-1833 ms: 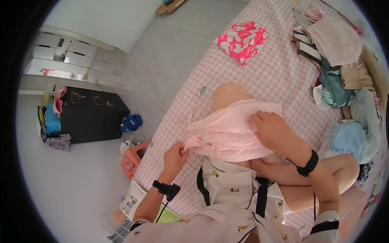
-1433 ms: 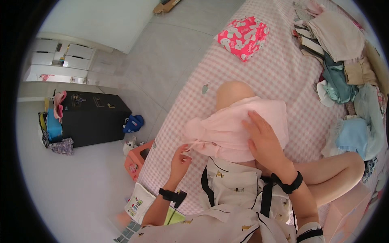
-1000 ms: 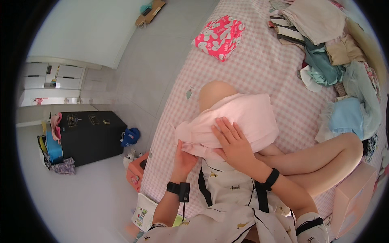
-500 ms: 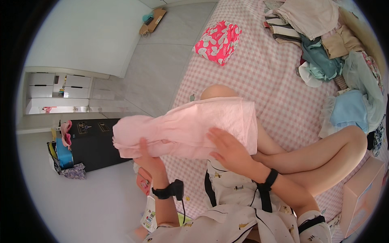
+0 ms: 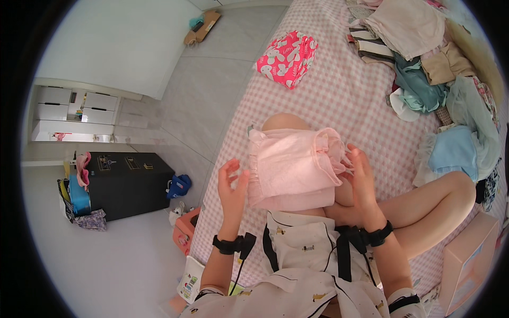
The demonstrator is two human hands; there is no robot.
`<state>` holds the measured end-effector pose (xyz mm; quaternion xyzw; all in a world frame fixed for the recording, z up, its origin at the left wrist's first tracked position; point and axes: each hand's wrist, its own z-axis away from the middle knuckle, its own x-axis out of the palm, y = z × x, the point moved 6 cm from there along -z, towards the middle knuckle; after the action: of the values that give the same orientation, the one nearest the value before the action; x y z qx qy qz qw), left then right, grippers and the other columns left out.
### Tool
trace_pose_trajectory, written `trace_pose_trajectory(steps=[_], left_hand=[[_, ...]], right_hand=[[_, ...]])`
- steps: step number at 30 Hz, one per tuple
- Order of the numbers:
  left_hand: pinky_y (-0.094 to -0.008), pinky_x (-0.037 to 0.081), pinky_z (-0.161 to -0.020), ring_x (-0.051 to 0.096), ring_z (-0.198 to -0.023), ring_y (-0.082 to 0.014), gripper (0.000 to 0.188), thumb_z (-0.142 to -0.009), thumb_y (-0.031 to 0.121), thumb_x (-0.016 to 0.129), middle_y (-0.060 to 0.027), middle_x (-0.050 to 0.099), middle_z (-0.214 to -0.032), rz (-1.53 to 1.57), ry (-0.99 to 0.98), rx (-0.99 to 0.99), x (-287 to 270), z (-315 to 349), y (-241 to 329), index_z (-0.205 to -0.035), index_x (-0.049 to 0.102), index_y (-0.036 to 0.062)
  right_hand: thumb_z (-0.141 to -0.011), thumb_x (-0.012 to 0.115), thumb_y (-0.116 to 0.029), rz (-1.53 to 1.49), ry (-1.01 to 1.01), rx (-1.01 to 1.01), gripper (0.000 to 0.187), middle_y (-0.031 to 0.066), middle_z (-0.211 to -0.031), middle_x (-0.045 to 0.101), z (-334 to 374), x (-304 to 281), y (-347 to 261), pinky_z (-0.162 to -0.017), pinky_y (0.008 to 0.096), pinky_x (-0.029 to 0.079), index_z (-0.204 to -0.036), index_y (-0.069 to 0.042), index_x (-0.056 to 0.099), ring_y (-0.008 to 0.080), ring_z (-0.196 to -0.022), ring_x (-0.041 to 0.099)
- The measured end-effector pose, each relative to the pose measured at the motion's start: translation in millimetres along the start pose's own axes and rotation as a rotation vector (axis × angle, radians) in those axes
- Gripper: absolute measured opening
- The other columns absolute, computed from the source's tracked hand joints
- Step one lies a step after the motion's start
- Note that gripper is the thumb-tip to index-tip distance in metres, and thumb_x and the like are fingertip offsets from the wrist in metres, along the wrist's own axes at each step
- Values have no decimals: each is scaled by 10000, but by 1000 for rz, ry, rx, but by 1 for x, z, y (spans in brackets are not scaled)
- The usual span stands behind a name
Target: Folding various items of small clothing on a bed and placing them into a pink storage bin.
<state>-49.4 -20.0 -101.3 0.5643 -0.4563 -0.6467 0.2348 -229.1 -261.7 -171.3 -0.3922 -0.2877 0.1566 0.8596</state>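
Legs are supporting the pink garment; left hand is hovering, fingers apart; right hand is flanking it, grip unclear.

Pink garment, folded over into a shorter bundle, its gathered end now at right instead of left; left hand, off the cloth, fingers spread just beside it; right hand, shifted from its top to the gathered end.
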Motion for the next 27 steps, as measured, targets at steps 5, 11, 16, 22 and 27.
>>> trace_pose_trajectory(steps=[5,11,16,22,27], left_hand=[[-274,443,-878,560,-1019,-134,410,-890,196,587,-90,591,-1109,415,-357,-527,22,5,-39,-1205,481,-44],[-254,457,-823,574,-968,-124,477,-854,237,641,-94,585,-1117,537,-509,-580,32,1,-47,-1201,489,-52],[-279,464,-853,576,-1001,-141,514,-820,209,672,-112,577,-1147,585,-505,-671,42,-2,-38,-1218,478,-53],[-294,492,-816,594,-972,-165,511,-768,94,718,-114,597,-1112,408,-590,-495,54,-11,7,-1202,495,-56],[-278,499,-790,606,-914,-152,478,-779,64,698,-87,614,-1068,416,-600,-304,87,-26,60,-1206,500,-24]], right_hand=[[-813,647,-122,258,-259,-77,476,128,-1108,548,14,19,5,-787,277,480,-1216,30,446,147,-939,561],[-730,727,-137,289,-221,-72,663,134,-1086,545,11,7,23,-829,264,470,-1254,70,377,153,-989,545],[-703,777,-212,266,-128,-16,711,164,-1060,562,3,8,12,-801,268,480,-1236,78,406,195,-962,571],[-716,761,-164,349,-191,4,573,109,-1044,597,11,24,18,-754,285,487,-1177,40,488,162,-901,585],[-734,732,-96,115,-134,-108,478,57,-1023,593,26,1,-42,-786,270,474,-1137,23,506,132,-912,565]])
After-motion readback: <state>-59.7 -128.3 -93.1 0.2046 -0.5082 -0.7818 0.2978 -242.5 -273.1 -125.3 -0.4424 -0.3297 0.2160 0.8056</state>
